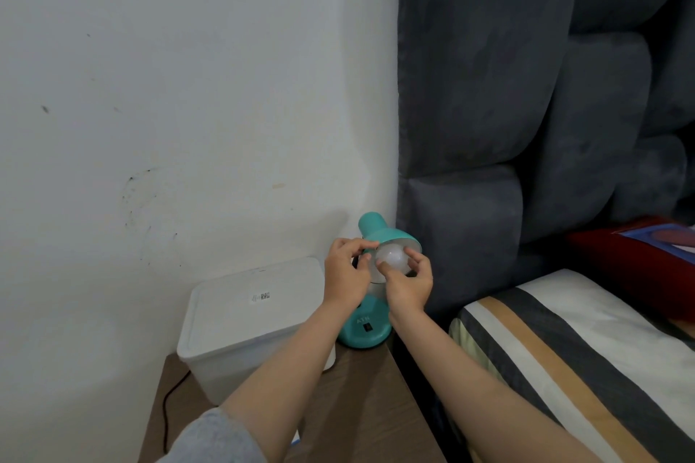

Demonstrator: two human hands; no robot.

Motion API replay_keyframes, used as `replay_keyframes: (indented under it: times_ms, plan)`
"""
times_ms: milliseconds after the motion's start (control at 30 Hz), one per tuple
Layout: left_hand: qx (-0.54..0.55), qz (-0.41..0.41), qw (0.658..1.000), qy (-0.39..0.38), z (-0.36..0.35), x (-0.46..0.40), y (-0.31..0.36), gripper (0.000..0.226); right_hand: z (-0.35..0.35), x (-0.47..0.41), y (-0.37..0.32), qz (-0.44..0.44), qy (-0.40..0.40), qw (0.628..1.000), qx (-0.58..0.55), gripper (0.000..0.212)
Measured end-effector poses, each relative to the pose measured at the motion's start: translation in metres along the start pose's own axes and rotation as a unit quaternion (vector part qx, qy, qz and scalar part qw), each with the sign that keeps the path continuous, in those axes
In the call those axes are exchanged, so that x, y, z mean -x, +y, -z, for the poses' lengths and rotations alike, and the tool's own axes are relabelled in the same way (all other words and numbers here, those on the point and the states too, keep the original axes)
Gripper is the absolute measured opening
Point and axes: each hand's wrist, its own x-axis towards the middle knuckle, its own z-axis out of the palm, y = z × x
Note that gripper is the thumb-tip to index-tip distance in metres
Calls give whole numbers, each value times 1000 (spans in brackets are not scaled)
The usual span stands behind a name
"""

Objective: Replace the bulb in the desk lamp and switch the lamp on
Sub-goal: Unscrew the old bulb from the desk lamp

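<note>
A teal desk lamp stands on a brown bedside table, its shade tilted toward me and its round base carrying a black switch. A white bulb sits in the mouth of the shade. My right hand wraps its fingers around the bulb from below and the right. My left hand grips the left rim of the shade with thumb and fingers. The bulb's screw end is hidden inside the shade, and the bulb is unlit.
A white lidded plastic box stands left of the lamp on the table. A black cable runs down beside the table. A dark padded headboard and a striped bed lie to the right, a white wall to the left.
</note>
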Motion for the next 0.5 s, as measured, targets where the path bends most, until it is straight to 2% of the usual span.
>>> replay_keyframes:
  times_ms: [133,200,333,400,500]
  plan:
    - [-1,-2,1000,1,-1,0,1,28,-3,-4,1,-24,16,999,-25,26]
    - [0,-4,1000,1,-1,0,1,29,-4,-6,2,-38,23,998,-35,31]
    - [-2,-3,1000,-1,-2,-1,0,31,-3,-8,1,-61,6,996,-66,64]
    - [-3,-1,1000,-2,-2,-1,0,29,-2,-9,-1,-60,3,996,-64,65]
    - [-4,-1,1000,-1,-2,0,0,28,-1,-10,0,-52,7,997,-48,55]
